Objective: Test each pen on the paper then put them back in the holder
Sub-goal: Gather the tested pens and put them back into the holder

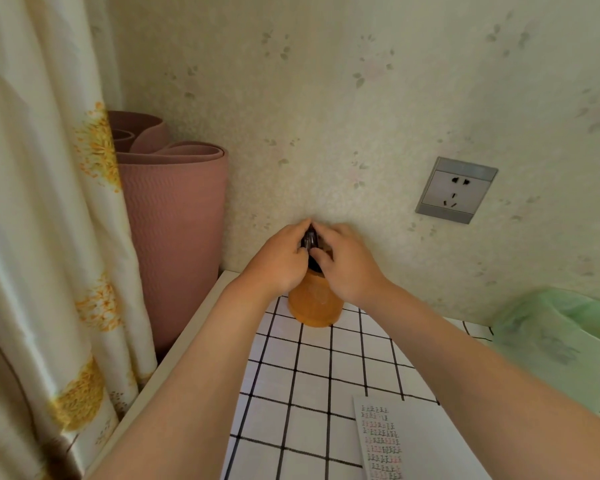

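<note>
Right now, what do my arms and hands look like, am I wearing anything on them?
The left arm and right arm are bare as far as the frame shows, with no sleeves in view. The left hand and right hand are ungloved; no watch, bracelet or ring shows on the visible sides.

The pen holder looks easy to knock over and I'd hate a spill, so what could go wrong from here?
1. The left hand and right hand both grip the pens at the top, and neither plainly steadies the pen holder; a hard pull might tip it.
2. It stands near the back left corner of the table, so a tipped holder could roll off the edge.
</note>
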`<state>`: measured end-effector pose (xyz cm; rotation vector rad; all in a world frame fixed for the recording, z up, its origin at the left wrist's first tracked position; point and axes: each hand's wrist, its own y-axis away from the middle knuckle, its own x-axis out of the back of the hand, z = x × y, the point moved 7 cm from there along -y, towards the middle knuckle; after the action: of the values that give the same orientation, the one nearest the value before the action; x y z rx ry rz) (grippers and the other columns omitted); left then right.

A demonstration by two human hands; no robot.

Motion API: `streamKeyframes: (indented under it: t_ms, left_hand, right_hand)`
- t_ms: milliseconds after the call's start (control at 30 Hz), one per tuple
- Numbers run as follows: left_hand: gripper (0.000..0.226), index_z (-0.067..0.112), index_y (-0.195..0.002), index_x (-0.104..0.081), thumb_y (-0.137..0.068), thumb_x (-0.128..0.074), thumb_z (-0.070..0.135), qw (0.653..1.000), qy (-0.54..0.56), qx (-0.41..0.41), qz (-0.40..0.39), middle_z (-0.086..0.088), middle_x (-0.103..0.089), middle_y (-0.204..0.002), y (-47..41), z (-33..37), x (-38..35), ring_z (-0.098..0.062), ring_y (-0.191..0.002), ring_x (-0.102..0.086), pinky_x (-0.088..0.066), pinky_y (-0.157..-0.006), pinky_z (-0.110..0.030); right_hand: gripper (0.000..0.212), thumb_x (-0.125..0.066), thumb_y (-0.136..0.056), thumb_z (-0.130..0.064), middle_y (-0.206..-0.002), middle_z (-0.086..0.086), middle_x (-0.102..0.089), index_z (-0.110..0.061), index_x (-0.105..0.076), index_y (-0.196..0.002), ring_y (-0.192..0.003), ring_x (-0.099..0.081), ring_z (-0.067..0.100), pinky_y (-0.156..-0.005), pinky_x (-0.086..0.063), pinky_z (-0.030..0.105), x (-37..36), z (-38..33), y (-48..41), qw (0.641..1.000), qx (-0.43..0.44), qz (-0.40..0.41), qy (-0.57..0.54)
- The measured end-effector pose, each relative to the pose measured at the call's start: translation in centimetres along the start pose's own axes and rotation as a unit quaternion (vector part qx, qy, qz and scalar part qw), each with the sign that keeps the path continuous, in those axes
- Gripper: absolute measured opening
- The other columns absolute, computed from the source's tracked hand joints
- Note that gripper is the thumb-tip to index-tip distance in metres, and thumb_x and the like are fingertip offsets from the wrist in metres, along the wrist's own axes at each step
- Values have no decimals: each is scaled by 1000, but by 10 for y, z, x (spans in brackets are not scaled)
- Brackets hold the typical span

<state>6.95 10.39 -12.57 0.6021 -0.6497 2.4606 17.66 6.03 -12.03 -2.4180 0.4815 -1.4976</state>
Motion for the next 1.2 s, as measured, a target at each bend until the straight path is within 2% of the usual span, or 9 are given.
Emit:
streamKeyframes:
  t_ms: [100, 200, 333, 500, 600, 700, 833, 933, 1200]
  left_hand:
    - [51, 19, -151, -37, -102, -39, 6, 1000, -11, 4, -5, -6, -43, -148, -1, 0, 1, -16, -136, -41, -31, -107, -21]
    - [55, 22, -153, -32, -100, -46, 15, 996, -62, 3, 61, -4, -35, -152, 1, 6, 14, -19, -139, -36, -32, -116, -34]
    - [34, 25, -126, -57, -95, -50, 14, 981, -55, -71, 172, 6, -50, -121, 12, 48, 17, -10, -104, -53, -47, -91, -27]
    - [22, 34, -106, -61, -94, -48, 19, 990, -49, -103, 79, 14, -56, -103, 20, 75, -51, -4, -81, -56, -49, -84, -31]
    - [21, 26, -110, -65, -99, -50, 16, 996, -40, -76, -3, 6, -61, -107, 26, 71, -100, -5, -82, -56, -52, -85, -29]
    - [25, 24, -118, -63, -98, -51, 14, 993, -74, -48, -84, 5, -60, -114, 31, 64, -141, -11, -92, -58, -49, -86, -25]
    - [41, 26, -137, -53, -97, -53, 17, 972, -155, -33, -174, 2, -53, -134, 38, 57, -182, -17, -122, -51, -44, -102, -33]
    - [52, 26, -146, -43, -96, -53, 15, 961, -186, -32, -203, 0, -43, -147, 42, 55, -201, -19, -137, -37, -36, -112, -37]
    - [67, 23, -150, -35, -89, -49, 0, 958, -197, -39, -205, 1, -36, -152, 38, 50, -211, -20, -140, -25, -32, -110, -35]
  right_hand:
    - [55, -52, -100, -21, -133, 10, -51, -19, -35, -153, -123, -50, 27, -105, -43, 45, -2, -2, 0, 1000, 1, -20, 14]
    - [57, -55, -98, -18, -140, 7, -48, -21, -36, -152, -125, -50, 23, -108, -43, 44, 14, 0, 8, 999, -26, -4, -39]
    - [44, -56, -98, -20, -130, -3, -52, -26, -51, -141, -108, -54, 12, -101, -47, 32, 56, 17, 36, 997, -47, 38, -37]
    - [32, -56, -96, -19, -118, -6, -57, -27, -61, -127, -84, -58, 9, -92, -49, 31, 83, 72, 91, 993, -115, -3, 2]
    - [33, -58, -94, -19, -119, -5, -59, -29, -62, -125, -90, -57, 10, -89, -46, 26, 89, 100, 121, 987, -154, -26, 20]
    - [38, -60, -93, -27, -131, 1, -56, -27, -59, -131, -112, -57, 17, -96, -45, 30, 88, 121, 146, 978, -196, -58, 51]
    - [85, -49, -78, -79, -139, 9, -48, -19, -51, -137, -127, -47, 28, -100, -43, 39, 87, 150, 176, 913, -302, -118, 246]
    - [108, -40, -66, -95, -140, 12, -47, -13, -51, -136, -129, -44, 30, -100, -41, 40, 78, 163, 191, 887, -339, -154, 273]
    - [52, -56, -85, -59, -122, 9, -49, -19, -59, -117, -114, -49, 29, -90, -41, 37, 55, 164, 179, 928, -256, -169, 213]
